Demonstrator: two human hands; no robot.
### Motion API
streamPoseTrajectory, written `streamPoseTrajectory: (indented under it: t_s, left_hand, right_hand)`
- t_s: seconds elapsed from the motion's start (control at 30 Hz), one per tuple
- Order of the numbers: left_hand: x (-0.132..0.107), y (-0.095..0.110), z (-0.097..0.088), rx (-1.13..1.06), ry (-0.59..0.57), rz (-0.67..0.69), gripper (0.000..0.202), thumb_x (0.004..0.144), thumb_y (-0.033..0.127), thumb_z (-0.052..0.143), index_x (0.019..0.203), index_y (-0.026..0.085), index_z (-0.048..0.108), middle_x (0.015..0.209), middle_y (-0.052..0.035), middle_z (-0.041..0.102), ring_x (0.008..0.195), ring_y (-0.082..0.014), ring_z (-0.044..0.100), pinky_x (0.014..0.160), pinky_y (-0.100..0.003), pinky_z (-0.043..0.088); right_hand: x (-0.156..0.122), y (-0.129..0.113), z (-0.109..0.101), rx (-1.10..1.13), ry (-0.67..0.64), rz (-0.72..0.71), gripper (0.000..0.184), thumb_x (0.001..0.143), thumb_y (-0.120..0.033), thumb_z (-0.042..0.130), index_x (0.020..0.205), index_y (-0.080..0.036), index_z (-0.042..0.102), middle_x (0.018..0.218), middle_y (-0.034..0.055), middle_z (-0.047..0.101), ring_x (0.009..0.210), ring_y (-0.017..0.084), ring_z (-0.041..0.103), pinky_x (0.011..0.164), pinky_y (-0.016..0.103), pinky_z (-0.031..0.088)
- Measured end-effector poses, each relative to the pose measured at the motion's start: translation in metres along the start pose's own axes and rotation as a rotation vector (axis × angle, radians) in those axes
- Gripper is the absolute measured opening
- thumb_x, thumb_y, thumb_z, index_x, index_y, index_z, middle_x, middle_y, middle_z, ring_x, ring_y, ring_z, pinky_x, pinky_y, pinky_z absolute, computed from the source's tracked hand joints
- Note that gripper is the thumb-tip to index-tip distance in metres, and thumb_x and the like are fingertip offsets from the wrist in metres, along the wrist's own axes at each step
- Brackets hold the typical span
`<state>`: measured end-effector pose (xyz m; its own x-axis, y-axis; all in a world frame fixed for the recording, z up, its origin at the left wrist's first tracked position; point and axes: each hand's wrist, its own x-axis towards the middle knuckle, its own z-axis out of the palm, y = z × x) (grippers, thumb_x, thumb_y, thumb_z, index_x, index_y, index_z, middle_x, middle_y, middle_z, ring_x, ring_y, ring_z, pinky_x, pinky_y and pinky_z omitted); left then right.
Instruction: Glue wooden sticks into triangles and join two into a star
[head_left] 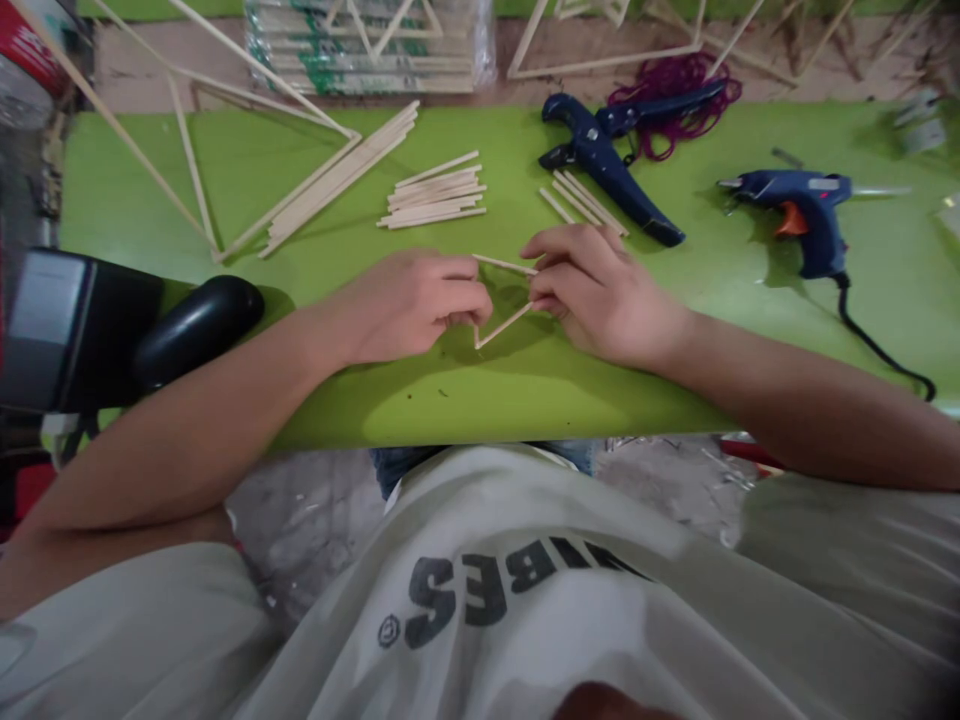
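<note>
Reads "VIBES" in dark capitals (499,590) on the pale T-shirt (540,645), upside down, beside a small round mark (389,631). Too blurred to read on the red label (31,35) and the plastic-wrapped stick pack (300,68).

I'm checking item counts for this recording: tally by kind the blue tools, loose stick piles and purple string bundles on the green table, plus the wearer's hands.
Blue tools: 2 (cutter, glue gun)
Stick piles: 3 (long, short, beside cutter)
Purple string bundle: 1
Hands: 2 (left hand, right hand)
Total: 8
</note>
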<state>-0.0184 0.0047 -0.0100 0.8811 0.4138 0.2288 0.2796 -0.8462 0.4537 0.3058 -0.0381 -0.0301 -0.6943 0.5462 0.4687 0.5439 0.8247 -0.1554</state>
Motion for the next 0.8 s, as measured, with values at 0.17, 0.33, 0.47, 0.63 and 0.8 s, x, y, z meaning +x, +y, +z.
streamPoseTrajectory:
  t_s: [0.17, 0.33, 0.47, 0.63, 0.8]
  left_hand:
    - [0.001, 0.000, -0.002, 0.016, 0.004, 0.028, 0.031, 0.105, 0.006, 0.058, 0.109, 0.024, 0.083, 0.099, -0.0076, 0.075, 0.080, -0.0221, 0.068, 0.072, -0.037, 0.048]
    - [0.002, 0.001, -0.004, 0.053, 0.004, 0.035, 0.031, 0.107, 0.009, 0.057, 0.109, 0.024, 0.083, 0.096, -0.0073, 0.075, 0.080, -0.0221, 0.068, 0.073, -0.037, 0.049]
    - [0.002, 0.001, -0.003, 0.061, 0.019, 0.044, 0.030, 0.106, 0.008, 0.057, 0.107, 0.025, 0.082, 0.096, -0.0076, 0.074, 0.079, -0.0230, 0.067, 0.072, -0.039, 0.048]
    - [0.001, 0.001, -0.003, 0.062, 0.031, 0.054, 0.032, 0.105, 0.007, 0.056, 0.108, 0.026, 0.082, 0.098, -0.0074, 0.072, 0.079, -0.0217, 0.064, 0.070, -0.037, 0.046]
    - [-0.001, 0.003, -0.005, 0.027, 0.018, 0.024, 0.034, 0.107, 0.008, 0.054, 0.110, 0.026, 0.082, 0.104, -0.0085, 0.072, 0.081, -0.0208, 0.064, 0.072, -0.036, 0.049]
  right_hand:
    - [-0.001, -0.001, -0.002, 0.069, -0.052, 0.095, 0.023, 0.127, -0.031, 0.047, 0.120, -0.028, 0.070, 0.154, 0.0135, 0.076, 0.136, 0.030, 0.074, 0.117, 0.057, 0.062]
    - [-0.002, 0.000, 0.000, 0.045, -0.033, 0.074, 0.021, 0.126, -0.031, 0.049, 0.121, -0.028, 0.069, 0.152, 0.0117, 0.077, 0.135, 0.032, 0.074, 0.113, 0.058, 0.063]
    - [0.000, -0.004, -0.004, 0.043, -0.082, 0.131, 0.027, 0.126, -0.032, 0.045, 0.119, -0.029, 0.071, 0.152, 0.0116, 0.076, 0.139, 0.033, 0.072, 0.117, 0.060, 0.061]
    - [0.005, -0.009, -0.012, 0.132, -0.216, 0.250, 0.038, 0.126, -0.036, 0.038, 0.124, -0.031, 0.076, 0.159, 0.0136, 0.072, 0.150, 0.036, 0.065, 0.128, 0.067, 0.053]
    - [0.004, -0.009, -0.013, 0.146, -0.202, 0.246, 0.039, 0.127, -0.038, 0.036, 0.124, -0.031, 0.074, 0.160, 0.0123, 0.072, 0.150, 0.036, 0.065, 0.129, 0.067, 0.053]
